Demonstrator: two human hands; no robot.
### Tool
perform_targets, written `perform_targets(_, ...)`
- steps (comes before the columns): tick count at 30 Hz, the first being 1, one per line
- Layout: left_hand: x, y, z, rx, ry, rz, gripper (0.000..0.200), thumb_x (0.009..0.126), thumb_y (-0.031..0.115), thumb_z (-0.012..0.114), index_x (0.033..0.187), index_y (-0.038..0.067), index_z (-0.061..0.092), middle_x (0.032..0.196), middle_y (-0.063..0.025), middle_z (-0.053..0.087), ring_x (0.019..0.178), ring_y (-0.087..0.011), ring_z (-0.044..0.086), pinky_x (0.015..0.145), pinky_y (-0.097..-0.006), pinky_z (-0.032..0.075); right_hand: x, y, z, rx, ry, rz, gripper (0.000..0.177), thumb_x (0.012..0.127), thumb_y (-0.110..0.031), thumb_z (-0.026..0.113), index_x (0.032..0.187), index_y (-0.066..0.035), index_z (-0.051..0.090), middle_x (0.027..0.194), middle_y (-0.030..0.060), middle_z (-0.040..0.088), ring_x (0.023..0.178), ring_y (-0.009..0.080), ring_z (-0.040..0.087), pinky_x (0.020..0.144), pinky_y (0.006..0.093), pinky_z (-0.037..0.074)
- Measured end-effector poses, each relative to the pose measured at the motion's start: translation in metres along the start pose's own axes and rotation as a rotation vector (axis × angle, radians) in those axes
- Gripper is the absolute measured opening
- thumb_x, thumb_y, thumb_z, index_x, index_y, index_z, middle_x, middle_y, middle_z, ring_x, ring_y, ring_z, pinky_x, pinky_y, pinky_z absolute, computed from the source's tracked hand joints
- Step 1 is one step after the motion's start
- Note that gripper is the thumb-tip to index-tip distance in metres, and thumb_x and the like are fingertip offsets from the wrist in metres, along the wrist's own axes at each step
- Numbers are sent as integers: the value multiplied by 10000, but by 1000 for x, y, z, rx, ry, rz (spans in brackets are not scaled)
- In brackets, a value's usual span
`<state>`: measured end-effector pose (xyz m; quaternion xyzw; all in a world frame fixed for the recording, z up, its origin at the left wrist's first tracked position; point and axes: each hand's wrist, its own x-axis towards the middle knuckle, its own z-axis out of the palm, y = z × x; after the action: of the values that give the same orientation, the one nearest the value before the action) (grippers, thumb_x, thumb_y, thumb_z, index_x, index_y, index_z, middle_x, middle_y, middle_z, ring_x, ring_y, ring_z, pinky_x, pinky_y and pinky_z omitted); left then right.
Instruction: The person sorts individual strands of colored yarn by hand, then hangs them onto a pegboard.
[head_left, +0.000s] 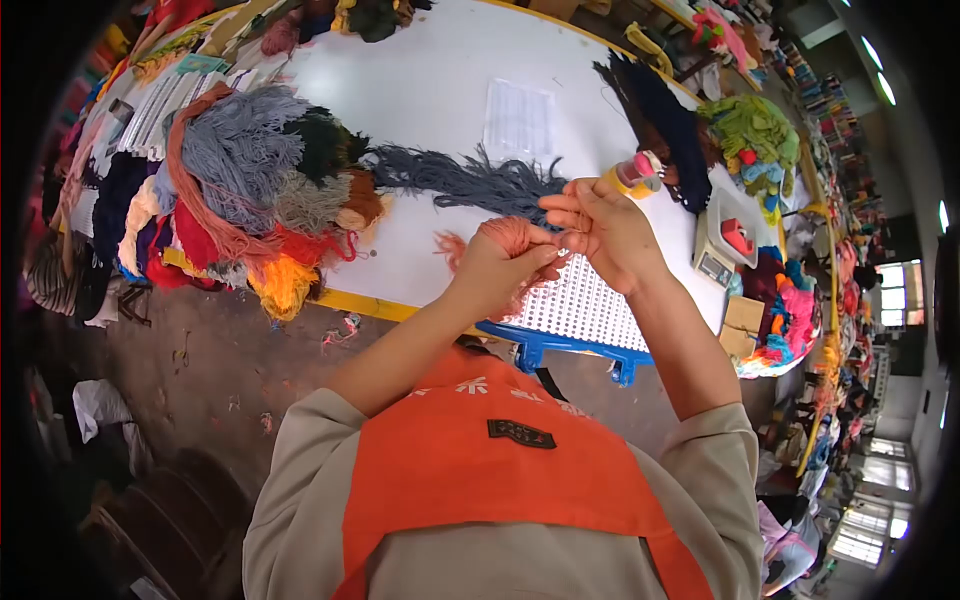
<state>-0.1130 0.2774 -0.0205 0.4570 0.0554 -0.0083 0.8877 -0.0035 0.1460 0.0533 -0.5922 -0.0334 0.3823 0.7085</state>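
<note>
Salmon-pink yarn (503, 235) is bunched in the closed left hand (497, 268) above the near perforated board (590, 310), with the right hand (605, 228) pinching a strand that, I judge, could slip free or snag under an uneven pull, while at right a white tray (721, 214) holds a red piece (739, 238).

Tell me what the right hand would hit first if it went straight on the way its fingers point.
Probably the grey-blue yarn bundle lying on the white table, just beyond the right hand. Depth is unclear: it may pass above it, close to the salmon yarn in the left hand.
</note>
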Motion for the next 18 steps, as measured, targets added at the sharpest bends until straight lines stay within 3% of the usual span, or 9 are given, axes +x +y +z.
perform_targets(1, -2, 1, -4, 95, 16, 54, 90, 925, 43, 632, 951, -42, 641, 847, -88, 687, 709, -92, 640, 627, -231, 532, 1, 2, -4, 23, -54, 3, 177, 1043, -188, 454, 1078, -30, 525, 1105, 206, 664, 933, 208, 679, 761, 311, 570)
perform_targets(7, -14, 7, -12, -19, 28, 101, 113, 934, 64, 632, 963, -45, 630, 837, -98, 676, 718, -108, 649, 612, -236, 530, -9, 0, 10, 91, -121, 32, 181, 1024, -174, 491, 1111, -17, 517, 1151, 221, 642, 1049, 255, 664, 881, 357, 563)
perform_targets(18, -23, 23, -22, -171, 7, -132, 144, 952, 122, 613, 925, -18, 595, 770, -122, 658, 678, -141, 663, 541, -237, 515, -14, 1, 11, 129, -137, 22, 217, 946, -92, 594, 1125, -10, 504, 1152, 203, 643, 1063, 250, 656, 917, 342, 548)
